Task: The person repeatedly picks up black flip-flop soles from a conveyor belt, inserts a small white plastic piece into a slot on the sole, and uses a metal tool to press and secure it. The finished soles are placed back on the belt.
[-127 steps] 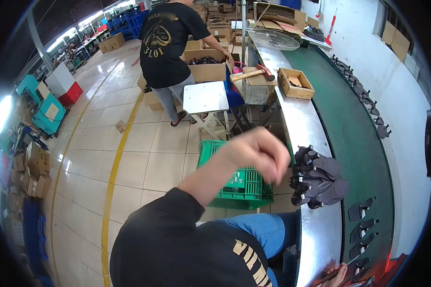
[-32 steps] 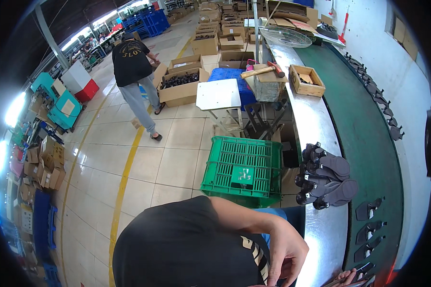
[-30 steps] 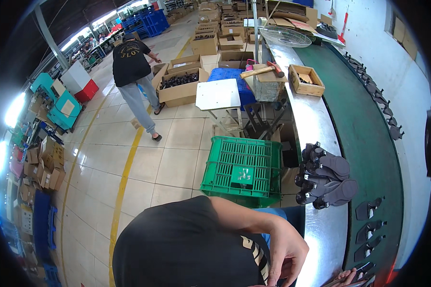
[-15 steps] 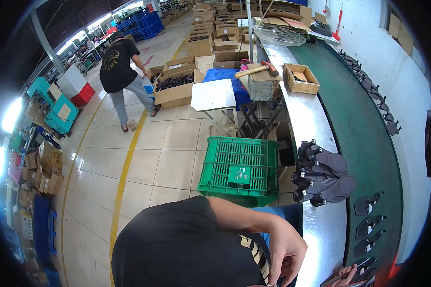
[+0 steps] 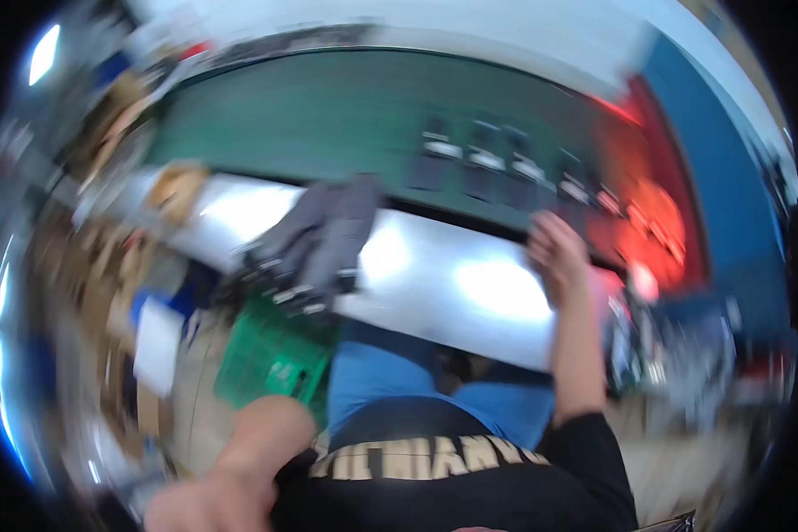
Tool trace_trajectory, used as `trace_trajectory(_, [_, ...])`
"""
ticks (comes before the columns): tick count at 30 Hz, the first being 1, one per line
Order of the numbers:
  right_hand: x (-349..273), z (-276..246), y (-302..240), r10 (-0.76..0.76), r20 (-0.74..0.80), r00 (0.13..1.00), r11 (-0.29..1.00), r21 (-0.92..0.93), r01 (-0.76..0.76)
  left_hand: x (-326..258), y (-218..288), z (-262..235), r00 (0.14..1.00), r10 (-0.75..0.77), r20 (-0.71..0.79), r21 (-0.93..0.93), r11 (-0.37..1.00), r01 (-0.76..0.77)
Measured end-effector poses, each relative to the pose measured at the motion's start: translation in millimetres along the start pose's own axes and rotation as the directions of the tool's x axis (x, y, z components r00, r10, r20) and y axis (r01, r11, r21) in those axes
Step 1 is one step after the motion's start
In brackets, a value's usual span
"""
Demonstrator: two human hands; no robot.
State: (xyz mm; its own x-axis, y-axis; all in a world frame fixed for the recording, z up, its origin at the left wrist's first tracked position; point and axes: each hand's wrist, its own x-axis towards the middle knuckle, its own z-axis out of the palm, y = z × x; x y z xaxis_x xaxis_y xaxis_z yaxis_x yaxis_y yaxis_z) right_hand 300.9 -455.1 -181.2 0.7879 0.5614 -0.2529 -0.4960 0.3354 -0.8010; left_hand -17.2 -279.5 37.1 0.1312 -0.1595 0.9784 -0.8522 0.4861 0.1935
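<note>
The whole view is smeared by motion. My left hand [image 5: 208, 505] is low at the left, by the green crate [image 5: 270, 355]; its fingers are too blurred to read. My right hand [image 5: 559, 257] is raised over the far edge of the metal table [image 5: 470, 284], beside the green conveyor belt [image 5: 328, 106]. Its fingers are curled together, and whatever they hold cannot be made out. A pile of dark grey paddle-shaped parts [image 5: 324, 230] with knobby ends lies on the table left of that hand. Similar dark parts [image 5: 483, 160] stand in a row on the belt.
A wooden box [image 5: 176, 188] sits at the table's left end. Beyond it are a white-topped stool [image 5: 158, 346] and cardboard boxes. A red-lit machine opening [image 5: 652, 222] with a blue panel [image 5: 718, 177] stands at the belt's right end.
My view has swung right to face the table and belt. My left hand has gone from near my body to the lower left. My right hand, earlier with a slim tool, shows more fully.
</note>
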Motion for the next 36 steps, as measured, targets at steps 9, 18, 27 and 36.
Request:
trace_trajectory(9, [32, -50, 12, -0.075, 0.088, 0.993, 0.996, 0.052, 0.070, -8, -67, 20, 0.917, -0.222, -0.331, 0.010, 0.971, 0.238])
trace_trajectory(18, [43, -49, 20, -0.122, 0.155, 0.980, 0.992, 0.040, 0.117, -11, -129, 9, 0.917, -0.315, -0.244, -0.087, 0.949, 0.302])
trace_trajectory(27, [30, -45, 11, -0.100, 0.098, 0.990, 0.995, 0.015, 0.099, 4, -132, -10, 0.980, -0.137, -0.146, 0.022, 0.990, 0.142])
trace_trajectory(36, [32, -43, 15, -0.217, -0.111, 0.970, 0.974, 0.044, 0.223, -59, -176, -122, 0.569, -0.438, -0.696, 0.010, 0.786, 0.618])
